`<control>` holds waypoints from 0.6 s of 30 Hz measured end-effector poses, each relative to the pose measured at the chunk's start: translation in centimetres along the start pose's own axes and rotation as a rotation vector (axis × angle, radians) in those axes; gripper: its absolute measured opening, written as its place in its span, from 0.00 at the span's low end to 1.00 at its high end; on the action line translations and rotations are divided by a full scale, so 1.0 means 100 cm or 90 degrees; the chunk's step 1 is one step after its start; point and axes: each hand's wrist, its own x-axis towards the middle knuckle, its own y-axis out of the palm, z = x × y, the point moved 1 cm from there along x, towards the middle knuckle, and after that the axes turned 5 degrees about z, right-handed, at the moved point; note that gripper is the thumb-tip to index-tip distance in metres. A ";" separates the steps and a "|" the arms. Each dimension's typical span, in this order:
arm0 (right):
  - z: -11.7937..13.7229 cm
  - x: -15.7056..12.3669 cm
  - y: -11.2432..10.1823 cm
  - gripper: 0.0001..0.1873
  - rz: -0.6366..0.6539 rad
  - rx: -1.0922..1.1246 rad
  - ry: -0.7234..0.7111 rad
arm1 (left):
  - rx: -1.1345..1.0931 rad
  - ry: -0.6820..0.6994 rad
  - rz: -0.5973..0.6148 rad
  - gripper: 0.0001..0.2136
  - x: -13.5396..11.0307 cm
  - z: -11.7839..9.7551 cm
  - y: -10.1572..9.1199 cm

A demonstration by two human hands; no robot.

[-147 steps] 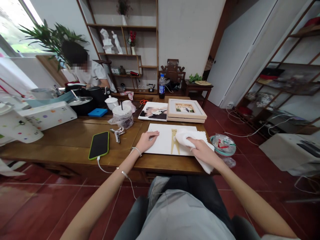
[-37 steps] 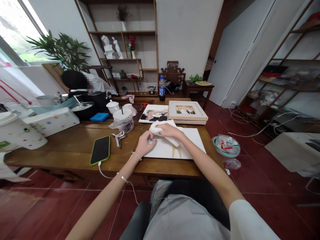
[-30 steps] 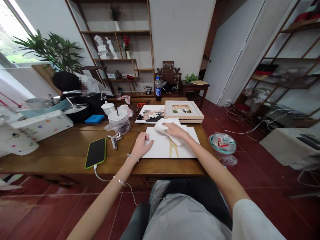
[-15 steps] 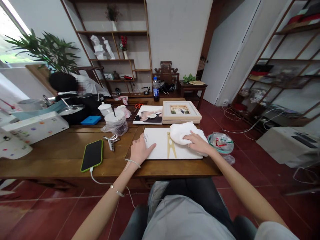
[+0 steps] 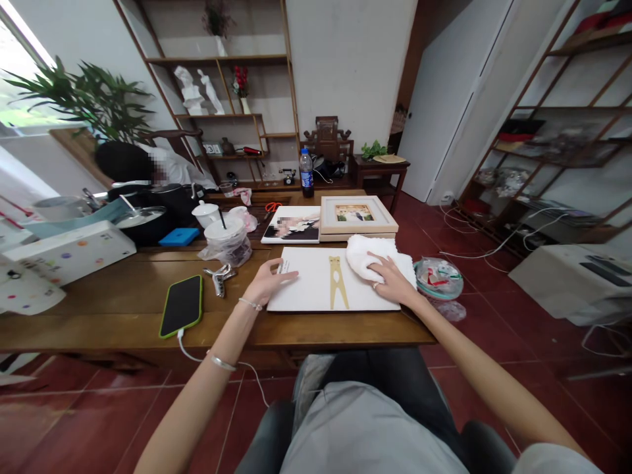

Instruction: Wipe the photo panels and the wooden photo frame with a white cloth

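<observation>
A white rectangular board (image 5: pixel 311 289) lies flat near the table's front edge. On its face is a gold, forked shape (image 5: pixel 338 284) with an oval opening. My left hand (image 5: pixel 264 282) rests at the board's left edge, thumb and fingers apart, the thumb stretched over the surface; some fingertips are hard to make out. My right hand (image 5: pixel 392 282) is closed on a bunched white cloth (image 5: pixel 363 255), pressing it against the board's right part. Some of that side of the board is hidden under the cloth and hand.
Behind the board are a photo print (image 5: pixel 291 225) and a cream picture frame (image 5: pixel 328 220). To the left are a charging phone (image 5: pixel 182 306), a silver object (image 5: pixel 220 278), a bagged cup (image 5: pixel 224 242) and a blue box (image 5: pixel 178 237). A lined bin (image 5: pixel 439 276) stands right; another person (image 5: pixel 178 168) sits far left.
My right hand and the cloth have slid slightly rightward over the board. My left hand has shifted left and turned, uncovering more of the board's left side.
</observation>
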 end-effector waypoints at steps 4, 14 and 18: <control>0.027 -0.006 -0.008 0.16 -0.041 -0.022 -0.012 | -0.152 -0.019 0.050 0.37 -0.006 -0.011 -0.013; 0.159 -0.011 0.001 0.05 -0.119 -0.179 -0.255 | -0.184 0.094 0.091 0.22 -0.059 -0.057 -0.024; 0.149 -0.015 -0.003 0.07 -0.224 -0.181 -0.316 | -0.267 0.131 0.063 0.23 -0.069 -0.069 -0.024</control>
